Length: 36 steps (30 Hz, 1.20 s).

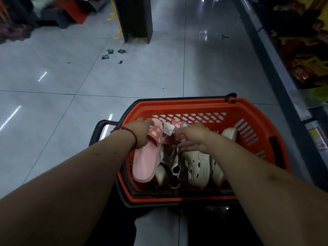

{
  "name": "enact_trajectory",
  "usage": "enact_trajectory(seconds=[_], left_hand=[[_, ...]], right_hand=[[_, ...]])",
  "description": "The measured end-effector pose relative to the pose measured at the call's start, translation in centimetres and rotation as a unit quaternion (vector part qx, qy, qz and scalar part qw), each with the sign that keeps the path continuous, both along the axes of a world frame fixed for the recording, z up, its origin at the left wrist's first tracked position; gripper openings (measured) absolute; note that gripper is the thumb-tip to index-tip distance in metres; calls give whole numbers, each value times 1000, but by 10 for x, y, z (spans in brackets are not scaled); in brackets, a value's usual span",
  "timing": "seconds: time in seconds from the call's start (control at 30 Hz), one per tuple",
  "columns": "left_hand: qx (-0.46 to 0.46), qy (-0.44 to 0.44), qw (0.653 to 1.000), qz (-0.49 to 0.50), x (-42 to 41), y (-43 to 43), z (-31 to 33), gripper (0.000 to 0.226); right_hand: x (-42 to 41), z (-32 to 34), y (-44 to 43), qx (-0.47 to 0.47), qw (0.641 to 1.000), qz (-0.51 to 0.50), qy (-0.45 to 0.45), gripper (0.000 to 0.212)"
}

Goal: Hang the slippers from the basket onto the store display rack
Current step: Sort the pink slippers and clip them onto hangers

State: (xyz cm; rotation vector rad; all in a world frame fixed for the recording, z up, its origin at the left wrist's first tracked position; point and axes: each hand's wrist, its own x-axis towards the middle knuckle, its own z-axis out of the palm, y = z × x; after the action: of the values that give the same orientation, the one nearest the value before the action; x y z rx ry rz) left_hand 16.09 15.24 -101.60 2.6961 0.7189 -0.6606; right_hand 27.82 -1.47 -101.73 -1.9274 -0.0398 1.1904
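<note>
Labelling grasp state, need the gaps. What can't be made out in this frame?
Head view:
- Right hand grip: its own back hides whether it holds the second pink slipper.
- Left hand: fingertips hidden behind the pink slipper it holds.
- Tag print: too small.
- Basket floor: covered by cream clogs.
- Shelf goods, right: dark, blurred, cut by the edge.

L hand (140, 134) grips pink slipper (147, 162) | R hand (193, 137) in basket (248, 107)
</note>
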Motion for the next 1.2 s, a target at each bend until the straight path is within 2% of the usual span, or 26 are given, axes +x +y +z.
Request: enact_trajectory(seconds=[0.07, 0.13, 0.33, 0.43, 0.47, 0.53, 0.63, 0.67, 0.73, 0.8, 0.87, 1.13, 1.2], left_hand=[[2, -19, 1000, 6, 1, 3, 4, 67], [4, -40, 999, 14, 1, 3, 11, 59], [-26, -119, 992, 18, 0, -6, 32, 60], [-21, -167, 985, 41, 1, -10, 43, 63], [-15, -180, 983, 44, 1, -12, 45, 63], [-6, -197, 980, 39, 1, -19, 48, 62], [-12, -190, 982, 11, 4, -32, 47, 64], [-16, -180, 984, 2, 6, -37, 46, 65], [-23, -170, 985, -10, 11, -44, 44, 67], [-29, -175, 984, -19, 18, -51, 41, 67], [-34, -185, 982, -24, 26, -58, 38, 67], [-100, -260, 960, -11, 55, -92, 25, 77], [-131, -238, 963, 3, 59, -104, 15, 89]], right_hand=[[4, 1, -1, 28, 998, -20, 49, 10], [7, 5, -3, 32, 998, -50, 36, 14], [37, 12, -24, -28, 985, -98, -143, 29], [50, 25, -41, -53, 963, -64, -256, 19], [52, 30, -46, -58, 952, -49, -296, 19], [54, 38, -54, -61, 944, -43, -321, 27], [55, 42, -62, -90, 937, 52, -332, 33], [54, 42, -65, -77, 945, 57, -313, 33], [53, 47, -70, -15, 967, 17, -253, 29], [55, 48, -77, 5, 967, -10, -256, 28], [55, 49, -82, 9, 972, 13, -235, 28], [79, 46, -99, -32, 960, 43, -273, 30], [85, 41, -105, -55, 959, 56, -273, 31]])
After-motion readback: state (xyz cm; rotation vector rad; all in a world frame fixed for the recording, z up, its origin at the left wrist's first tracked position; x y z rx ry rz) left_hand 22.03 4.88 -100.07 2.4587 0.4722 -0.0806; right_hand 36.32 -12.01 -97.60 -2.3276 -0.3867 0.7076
